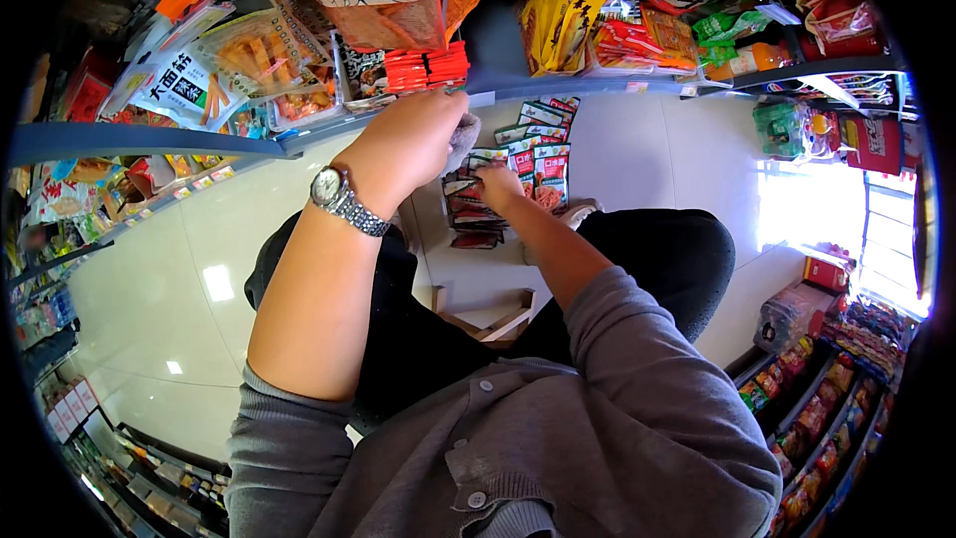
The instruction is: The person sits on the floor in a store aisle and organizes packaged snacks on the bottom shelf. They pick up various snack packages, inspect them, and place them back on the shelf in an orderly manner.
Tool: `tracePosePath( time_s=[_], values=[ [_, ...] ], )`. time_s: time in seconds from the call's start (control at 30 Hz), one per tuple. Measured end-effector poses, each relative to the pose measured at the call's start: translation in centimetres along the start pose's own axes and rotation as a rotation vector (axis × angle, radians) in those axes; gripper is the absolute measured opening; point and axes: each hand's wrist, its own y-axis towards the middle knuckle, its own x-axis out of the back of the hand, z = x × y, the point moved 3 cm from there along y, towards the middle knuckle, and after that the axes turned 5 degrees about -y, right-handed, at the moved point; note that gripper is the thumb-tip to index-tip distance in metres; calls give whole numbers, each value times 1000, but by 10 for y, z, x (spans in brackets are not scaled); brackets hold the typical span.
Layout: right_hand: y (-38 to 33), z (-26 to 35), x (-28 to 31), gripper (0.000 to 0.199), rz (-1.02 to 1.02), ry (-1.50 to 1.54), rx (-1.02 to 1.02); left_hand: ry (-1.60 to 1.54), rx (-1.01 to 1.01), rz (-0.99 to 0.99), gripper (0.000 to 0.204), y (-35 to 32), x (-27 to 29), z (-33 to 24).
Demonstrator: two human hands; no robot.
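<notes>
My left hand (pixel 423 134), with a metal-band watch (pixel 339 201) on its wrist, is closed at the front edge of the shelf. A crumpled grey cloth (pixel 462 144) hangs from under its palm. Just beyond the knuckles stand small red snack packets (pixel 418 72) in a row. Lower down, my right hand (pixel 501 187) is closed on a snack packet in a pile on the floor; its fingertips are partly hidden. Several flat red-and-green snack packets (pixel 550 177) lie spread there between my feet.
The shelf edge (pixel 149 138) curves across in front of me, loaded with bagged snacks (pixel 184 90) and yellow packets (pixel 563 32). A low wooden frame (pixel 498 319) stands between my legs. Stocked racks (pixel 817 408) line the right, near a bright window (pixel 886 229).
</notes>
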Motion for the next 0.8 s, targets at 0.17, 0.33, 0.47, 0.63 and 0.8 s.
tracePosePath(
  time_s=[0.17, 0.33, 0.47, 0.63, 0.8],
  values=[
    [-12, 3, 3, 20, -144, 12, 47, 9, -24, -29, 29, 1, -1, -2],
    [-17, -13, 79, 21, 124, 297, 3, -4, -14, -44, 29, 3, -1, -2],
    [-35, -56, 147, 25, -19, 760, 47, -7, -31, -46, 31, 6, 0, -6],
    [-40, -88, 176, 29, 130, 252, -130, -31, 14, 2, 29, 12, 1, -14],
    [-19, -131, 112, 37, 323, -114, 29, -15, 29, 23, 28, 17, -2, -16]
  ],
)
